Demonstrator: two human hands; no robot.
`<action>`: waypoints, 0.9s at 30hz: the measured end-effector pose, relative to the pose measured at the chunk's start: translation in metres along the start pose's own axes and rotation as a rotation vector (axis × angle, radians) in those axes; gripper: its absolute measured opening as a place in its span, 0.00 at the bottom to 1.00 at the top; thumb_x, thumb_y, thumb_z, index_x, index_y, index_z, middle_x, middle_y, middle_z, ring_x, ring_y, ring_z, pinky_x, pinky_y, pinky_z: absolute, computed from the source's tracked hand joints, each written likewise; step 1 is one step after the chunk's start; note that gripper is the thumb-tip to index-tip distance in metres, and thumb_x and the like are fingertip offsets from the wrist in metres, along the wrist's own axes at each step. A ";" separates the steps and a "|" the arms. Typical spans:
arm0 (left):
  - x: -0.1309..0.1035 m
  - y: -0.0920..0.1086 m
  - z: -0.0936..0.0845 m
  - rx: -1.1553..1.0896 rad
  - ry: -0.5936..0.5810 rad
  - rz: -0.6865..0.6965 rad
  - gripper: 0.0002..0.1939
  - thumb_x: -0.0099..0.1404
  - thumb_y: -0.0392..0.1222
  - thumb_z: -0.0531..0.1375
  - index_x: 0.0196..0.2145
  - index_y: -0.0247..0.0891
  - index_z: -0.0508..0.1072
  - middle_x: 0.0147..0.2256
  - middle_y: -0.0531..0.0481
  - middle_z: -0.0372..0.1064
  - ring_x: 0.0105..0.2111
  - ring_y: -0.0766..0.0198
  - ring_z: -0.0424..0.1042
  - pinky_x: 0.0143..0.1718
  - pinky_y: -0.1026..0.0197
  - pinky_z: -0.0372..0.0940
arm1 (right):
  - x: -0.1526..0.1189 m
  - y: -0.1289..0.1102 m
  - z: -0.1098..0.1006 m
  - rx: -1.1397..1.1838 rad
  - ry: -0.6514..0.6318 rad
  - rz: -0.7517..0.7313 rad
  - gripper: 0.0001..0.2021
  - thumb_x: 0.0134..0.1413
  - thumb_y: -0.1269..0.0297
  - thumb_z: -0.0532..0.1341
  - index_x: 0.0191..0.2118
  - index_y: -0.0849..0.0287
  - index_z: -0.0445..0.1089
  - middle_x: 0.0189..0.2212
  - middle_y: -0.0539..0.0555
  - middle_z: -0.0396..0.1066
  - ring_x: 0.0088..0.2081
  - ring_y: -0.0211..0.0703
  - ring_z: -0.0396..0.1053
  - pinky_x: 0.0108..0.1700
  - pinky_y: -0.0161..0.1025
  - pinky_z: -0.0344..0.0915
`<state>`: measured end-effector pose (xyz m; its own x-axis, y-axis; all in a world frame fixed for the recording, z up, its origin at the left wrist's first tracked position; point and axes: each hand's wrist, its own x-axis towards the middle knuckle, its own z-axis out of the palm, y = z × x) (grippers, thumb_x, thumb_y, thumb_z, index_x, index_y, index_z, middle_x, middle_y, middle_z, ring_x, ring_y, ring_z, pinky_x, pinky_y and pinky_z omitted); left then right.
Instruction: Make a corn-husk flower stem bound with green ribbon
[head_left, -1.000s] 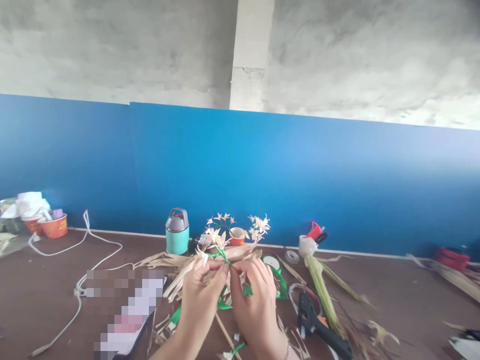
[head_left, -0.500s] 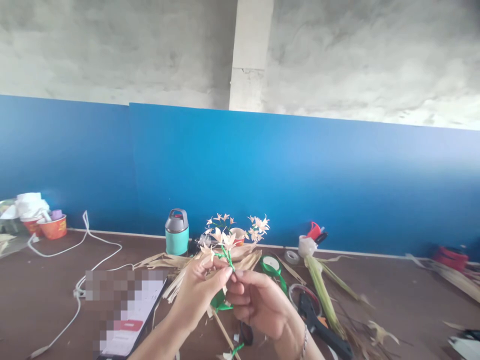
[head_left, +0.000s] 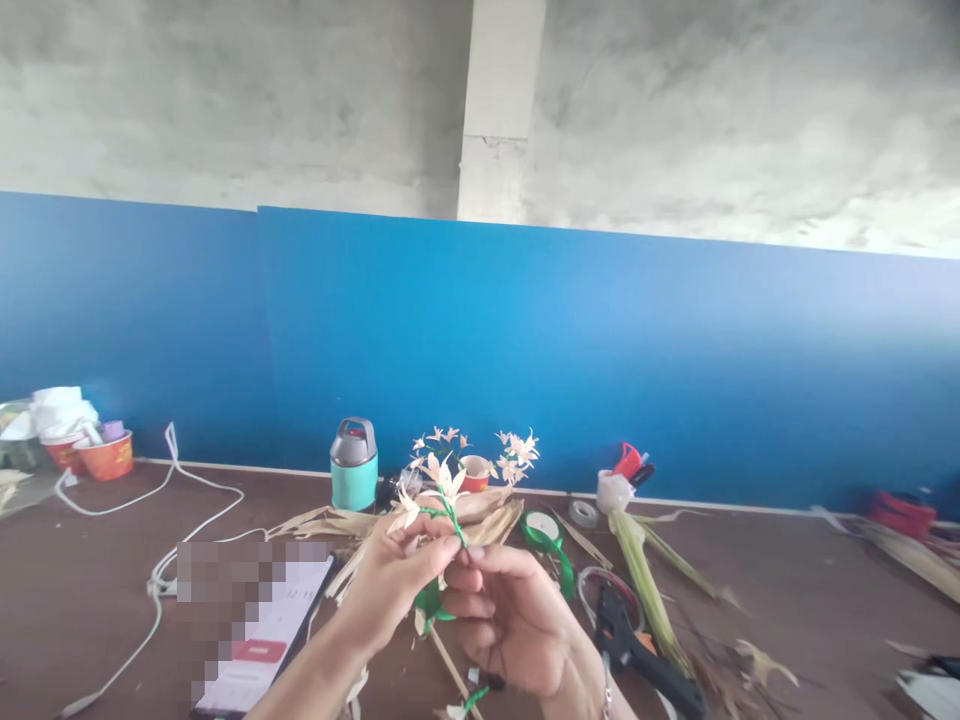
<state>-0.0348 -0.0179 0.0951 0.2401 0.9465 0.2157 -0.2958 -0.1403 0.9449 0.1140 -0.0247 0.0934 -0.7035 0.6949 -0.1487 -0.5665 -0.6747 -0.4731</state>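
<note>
Between my two hands is a spray of pale husk flowers (head_left: pixel 447 482) on a green-wrapped stem. The fingers of my left hand (head_left: pixel 401 565) pinch that stem just below the blossoms. My right hand (head_left: pixel 517 610) meets it there, thumb and forefinger pressed together at the stem's lower end, its other fingers curled. Behind stand more small flowers (head_left: pixel 516 458) in a red-rimmed paper cup (head_left: pixel 475 473). Dried corn husks (head_left: pixel 491 525) lie just beyond my hands. A roll of green ribbon (head_left: pixel 543 530) sits right of them.
A phone (head_left: pixel 262 645) lies left of my forearm, with a white cable (head_left: pixel 161 570) farther left. A teal flask (head_left: pixel 354 470) stands at the back. To the right are a black glue gun (head_left: pixel 645 655), a green stalk (head_left: pixel 645 590) and a white cup of tools (head_left: pixel 615 492).
Both hands have shifted slightly left and down together with the flower spray. The blossoms have turned a little, and my grip on the stem stays the same.
</note>
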 end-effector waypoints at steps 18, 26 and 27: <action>-0.010 -0.009 0.029 -0.084 0.431 -0.042 0.13 0.49 0.46 0.65 0.18 0.35 0.69 0.19 0.55 0.62 0.22 0.69 0.58 0.25 0.67 0.55 | 0.009 0.020 0.003 -1.606 0.596 -1.357 0.08 0.52 0.73 0.54 0.24 0.59 0.65 0.22 0.51 0.65 0.25 0.38 0.61 0.28 0.34 0.57; -0.014 -0.006 0.033 -0.146 0.418 -0.056 0.14 0.45 0.48 0.68 0.19 0.35 0.73 0.19 0.54 0.66 0.22 0.68 0.61 0.24 0.68 0.56 | 0.010 0.023 -0.004 -1.912 0.640 -1.542 0.09 0.55 0.76 0.53 0.31 0.59 0.69 0.25 0.53 0.68 0.30 0.41 0.66 0.33 0.37 0.60; -0.014 -0.006 0.034 -0.146 0.415 -0.052 0.14 0.45 0.48 0.68 0.19 0.35 0.73 0.18 0.54 0.65 0.21 0.68 0.61 0.23 0.68 0.56 | 0.010 0.023 -0.004 -1.925 0.640 -1.552 0.09 0.55 0.76 0.53 0.32 0.59 0.69 0.25 0.53 0.68 0.30 0.41 0.66 0.34 0.37 0.61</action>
<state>-0.0051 -0.0397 0.0945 -0.1245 0.9919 0.0235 -0.4278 -0.0750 0.9008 0.0955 -0.0323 0.0780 -0.0606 0.4310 0.9003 0.7119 0.6509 -0.2637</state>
